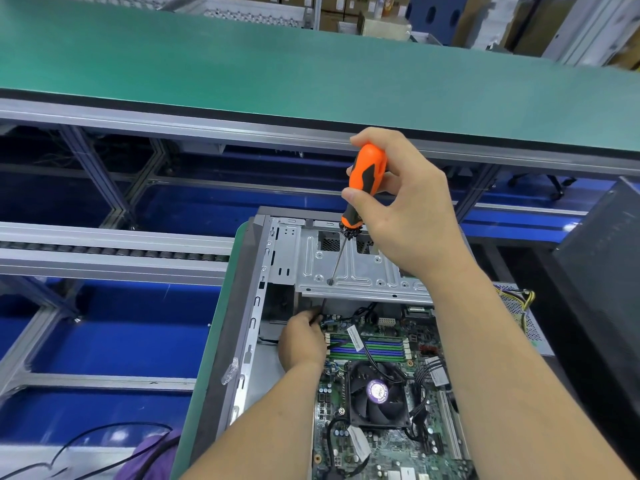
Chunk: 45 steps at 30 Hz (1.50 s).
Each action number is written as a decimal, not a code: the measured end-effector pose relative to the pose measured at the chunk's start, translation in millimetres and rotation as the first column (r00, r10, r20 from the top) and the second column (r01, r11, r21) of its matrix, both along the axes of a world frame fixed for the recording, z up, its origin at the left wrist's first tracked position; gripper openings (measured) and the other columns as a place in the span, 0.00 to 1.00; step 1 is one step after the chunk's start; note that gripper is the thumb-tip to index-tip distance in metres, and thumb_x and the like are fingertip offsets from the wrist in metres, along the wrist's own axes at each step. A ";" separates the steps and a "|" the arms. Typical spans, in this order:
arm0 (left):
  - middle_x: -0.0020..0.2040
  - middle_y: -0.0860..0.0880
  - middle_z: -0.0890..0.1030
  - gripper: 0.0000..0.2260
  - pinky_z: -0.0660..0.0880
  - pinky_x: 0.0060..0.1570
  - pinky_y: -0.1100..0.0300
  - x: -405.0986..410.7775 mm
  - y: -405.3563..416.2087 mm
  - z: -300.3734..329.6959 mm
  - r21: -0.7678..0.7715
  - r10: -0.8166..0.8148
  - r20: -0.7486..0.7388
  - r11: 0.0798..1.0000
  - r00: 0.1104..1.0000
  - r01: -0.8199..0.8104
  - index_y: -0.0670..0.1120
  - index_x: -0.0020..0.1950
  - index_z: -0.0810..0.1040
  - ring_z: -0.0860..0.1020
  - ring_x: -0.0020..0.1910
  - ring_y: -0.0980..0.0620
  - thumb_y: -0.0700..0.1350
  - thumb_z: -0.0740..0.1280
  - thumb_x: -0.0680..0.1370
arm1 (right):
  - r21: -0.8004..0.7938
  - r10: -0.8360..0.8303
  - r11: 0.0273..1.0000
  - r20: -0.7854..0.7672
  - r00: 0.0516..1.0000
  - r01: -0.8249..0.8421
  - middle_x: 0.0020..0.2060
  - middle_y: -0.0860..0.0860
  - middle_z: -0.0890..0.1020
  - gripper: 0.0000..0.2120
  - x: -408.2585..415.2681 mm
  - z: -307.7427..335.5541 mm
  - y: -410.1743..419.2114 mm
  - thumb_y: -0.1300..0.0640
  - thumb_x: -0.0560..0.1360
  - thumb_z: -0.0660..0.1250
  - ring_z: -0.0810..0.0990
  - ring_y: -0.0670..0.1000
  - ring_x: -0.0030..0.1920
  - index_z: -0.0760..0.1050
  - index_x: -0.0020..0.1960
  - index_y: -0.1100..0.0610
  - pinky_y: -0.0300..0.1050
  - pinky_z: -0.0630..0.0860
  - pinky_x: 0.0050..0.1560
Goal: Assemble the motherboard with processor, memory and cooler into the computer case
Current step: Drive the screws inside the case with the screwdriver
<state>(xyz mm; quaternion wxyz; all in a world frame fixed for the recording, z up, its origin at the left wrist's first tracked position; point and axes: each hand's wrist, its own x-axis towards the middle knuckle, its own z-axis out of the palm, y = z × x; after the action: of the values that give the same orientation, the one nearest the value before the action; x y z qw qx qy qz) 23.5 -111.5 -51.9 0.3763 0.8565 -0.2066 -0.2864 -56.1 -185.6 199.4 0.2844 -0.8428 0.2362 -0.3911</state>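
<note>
An open grey computer case (254, 306) lies on its side in front of me. Inside it sits the green motherboard (391, 441), with a black cooler fan (377, 394) and memory slots (377, 348). My right hand (408, 206) grips an orange and black screwdriver (365, 178). Its shaft tip rests on a hole in the silver drive bracket (360, 271) at the case's far end. My left hand (303, 341) reaches under that bracket at the board's far left corner, its fingers curled around a dark cable there. The fingertips are hidden.
A green conveyor belt (242, 67) runs across the far side, above aluminium frame rails (114, 251) and blue panels. A dark case panel (599, 289) stands at the right. A black cable (104, 445) and purple cloth lie at the lower left. Cardboard boxes stand far behind.
</note>
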 end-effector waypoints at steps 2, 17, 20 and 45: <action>0.46 0.51 0.85 0.13 0.70 0.34 0.62 0.0 0.3 -0.2 0.001 0.001 0.003 1.000 1.000 -0.001 0.56 0.59 0.83 0.81 0.41 0.46 0.43 0.62 0.82 | 0.000 -0.002 1.000 0.000 1.000 0.002 0.49 0.48 0.79 0.21 -0.4 -0.1 -0.1 0.60 0.76 0.72 0.82 0.53 0.51 0.72 0.66 0.50 0.52 0.82 0.52; 0.48 0.49 0.85 0.11 0.74 0.38 0.59 1.4 -3.0 0.5 0.016 -0.020 0.044 1.000 0.999 0.019 0.54 0.57 0.83 0.80 0.42 0.45 0.43 0.63 0.82 | -0.007 0.002 1.000 0.009 1.000 -0.002 0.49 0.42 0.78 0.21 1.0 1.7 -1.3 0.59 0.75 0.72 0.82 0.52 0.51 0.72 0.65 0.50 0.51 0.82 0.52; 0.47 0.50 0.85 0.10 0.73 0.37 0.60 1.7 -3.8 0.7 0.019 -0.019 0.042 1.000 0.999 0.018 0.54 0.56 0.83 0.80 0.42 0.45 0.45 0.63 0.82 | -0.013 -0.001 1.000 0.002 1.000 0.001 0.49 0.41 0.77 0.21 1.3 2.3 -1.5 0.60 0.76 0.73 0.82 0.51 0.51 0.72 0.65 0.50 0.51 0.82 0.52; 0.44 0.47 0.80 0.11 0.70 0.39 0.56 4.8 -8.7 8.9 0.116 -0.073 0.027 0.991 0.997 0.069 0.47 0.55 0.78 0.77 0.43 0.42 0.36 0.60 0.79 | 0.005 -0.006 1.000 0.005 1.000 0.006 0.49 0.50 0.80 0.21 1.3 0.3 -1.2 0.60 0.75 0.72 0.82 0.54 0.50 0.72 0.66 0.52 0.53 0.81 0.52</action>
<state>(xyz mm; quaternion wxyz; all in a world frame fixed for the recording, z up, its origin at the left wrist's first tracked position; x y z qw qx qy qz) 28.4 -120.2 -43.0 0.3129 0.8732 -0.2258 -0.2977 -54.8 -186.9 199.7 0.2859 -0.8405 0.2390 -0.3933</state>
